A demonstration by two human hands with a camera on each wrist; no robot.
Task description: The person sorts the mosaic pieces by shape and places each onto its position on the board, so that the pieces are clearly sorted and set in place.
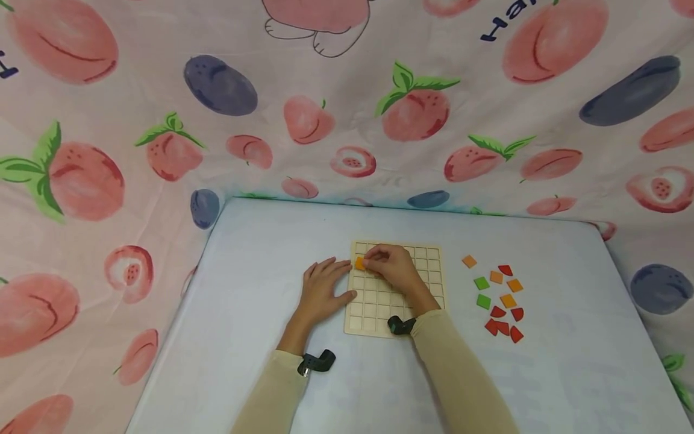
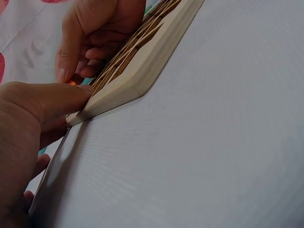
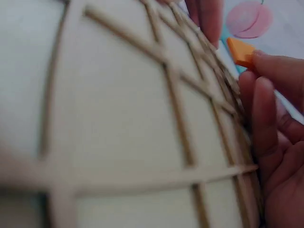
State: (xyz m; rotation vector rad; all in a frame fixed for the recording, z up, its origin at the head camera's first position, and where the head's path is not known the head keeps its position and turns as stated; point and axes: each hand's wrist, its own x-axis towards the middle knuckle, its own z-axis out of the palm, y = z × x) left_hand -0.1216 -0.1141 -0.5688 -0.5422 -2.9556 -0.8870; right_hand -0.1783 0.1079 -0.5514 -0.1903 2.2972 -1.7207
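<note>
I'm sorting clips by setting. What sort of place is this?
Probably a small curtained-off table space, perhaps set up for filming: peach-print fabric stands behind and beside a white table, where a wooden grid board lies near loose coloured tiles.

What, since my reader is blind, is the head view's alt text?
A person's right hand pinches an orange tile over a wooden grid board; the left hand touches its left edge. Red, orange and green pieces lie to the right.

"What's on the white table (image 1: 596,343)?"
"A gridded wooden board (image 1: 363,316), beneath the right fingers (image 1: 382,249)."
"And loose on it?"
"Four orange squares (image 1: 496,277), two green squares (image 1: 482,283), six red wedges (image 1: 517,334), well right of those fingers."
</note>
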